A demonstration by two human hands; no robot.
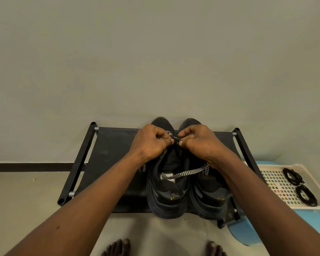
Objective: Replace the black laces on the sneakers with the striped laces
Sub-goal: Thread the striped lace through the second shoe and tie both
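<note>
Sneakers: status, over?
Left grip and right grip pinching striped lace over sneakers. Black laces off, in tray. Nothing blocking.

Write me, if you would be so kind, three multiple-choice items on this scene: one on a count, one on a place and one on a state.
1. How many sneakers stand on the rack?
A. three
B. one
C. two

2. Where do the black laces lie?
A. on the rack
B. in the white tray
C. inside a sneaker

3. What are the left hand and the right hand doing?
A. both pinch the striped lace
B. both lie flat
C. both hang idle

Answers:
1 C, a pair sits side by side.
2 B, two dark coils rest in the tray on the right.
3 A, the fingertips meet on the lace near the toes.
</note>
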